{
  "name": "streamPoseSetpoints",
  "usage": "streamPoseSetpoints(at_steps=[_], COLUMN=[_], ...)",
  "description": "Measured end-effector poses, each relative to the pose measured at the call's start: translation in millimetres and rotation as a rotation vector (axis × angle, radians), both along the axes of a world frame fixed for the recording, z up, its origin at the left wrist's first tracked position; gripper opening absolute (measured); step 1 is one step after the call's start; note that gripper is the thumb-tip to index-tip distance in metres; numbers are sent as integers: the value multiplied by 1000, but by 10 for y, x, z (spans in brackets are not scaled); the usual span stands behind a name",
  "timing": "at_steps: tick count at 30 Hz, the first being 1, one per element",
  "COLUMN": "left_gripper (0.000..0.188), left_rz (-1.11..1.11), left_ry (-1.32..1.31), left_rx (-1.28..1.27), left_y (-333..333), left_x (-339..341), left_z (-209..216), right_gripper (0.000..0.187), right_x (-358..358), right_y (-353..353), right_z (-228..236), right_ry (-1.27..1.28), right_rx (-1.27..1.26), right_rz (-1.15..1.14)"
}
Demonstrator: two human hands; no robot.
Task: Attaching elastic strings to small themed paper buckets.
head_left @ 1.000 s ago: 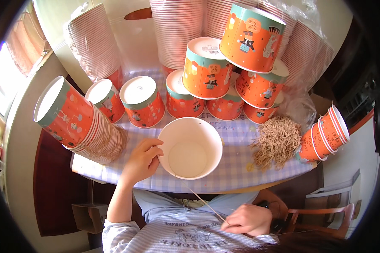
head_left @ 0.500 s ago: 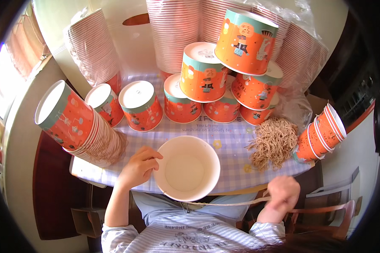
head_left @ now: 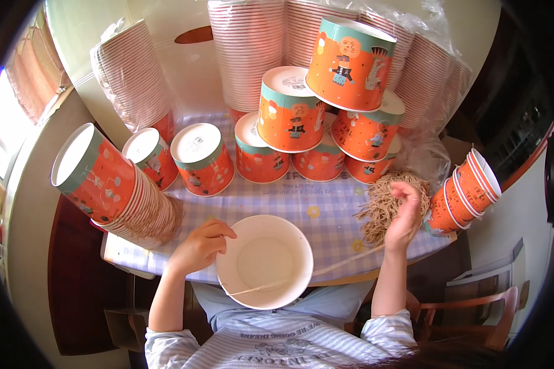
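Observation:
A white-lined paper bucket (head_left: 264,258) faces me with its round mouth up at the table's near edge. My left hand (head_left: 204,245) is closed at the bucket's left rim with fingers curled. A tan paper cord (head_left: 351,259) crosses the bucket's mouth from a spot low on its left rim and leaves past the right side. It runs up to my right hand (head_left: 404,215), which is raised with bent fingers beside a pile of loose cords (head_left: 381,212); the grip on the cord is partly hidden.
Several orange and teal paper buckets (head_left: 289,117) stand upside down, some stacked, behind. Bagged bucket stacks (head_left: 246,55) rise at the back. A leaning bucket stack (head_left: 111,184) is on the left, a smaller nested stack (head_left: 465,194) on the right. A checked cloth (head_left: 332,227) covers the table.
My right hand has risen and moved away toward the cord pile, drawing the cord upward. The cord now lies across the bucket's mouth. The bucket has shifted slightly nearer; my left hand stays at its rim.

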State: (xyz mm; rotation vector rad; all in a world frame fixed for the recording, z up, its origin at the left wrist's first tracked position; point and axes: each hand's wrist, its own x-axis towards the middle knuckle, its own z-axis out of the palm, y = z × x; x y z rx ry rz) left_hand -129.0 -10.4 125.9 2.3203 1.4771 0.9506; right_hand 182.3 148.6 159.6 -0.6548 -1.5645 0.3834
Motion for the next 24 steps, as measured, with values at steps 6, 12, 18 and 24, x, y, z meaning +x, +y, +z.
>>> streamPoseSetpoints(at_steps=[6,12,18,24], left_gripper=[18,19,12,16], left_rz=[-62,37,13,-76], left_ry=[15,167,203,194], left_rx=[-124,78,7,6], left_y=[75,311,538,707], left_x=[-107,223,644,879], left_z=[13,299,247,284], right_gripper=[63,60,57,54], right_x=[-189,-476,-699,-719], right_y=[-100,-212,-315,-342], right_z=[-416,-675,-841,-956], right_ry=[-57,672,775,915], right_rx=[-369,-904,-970,-910], right_rz=[291,763,810,985])
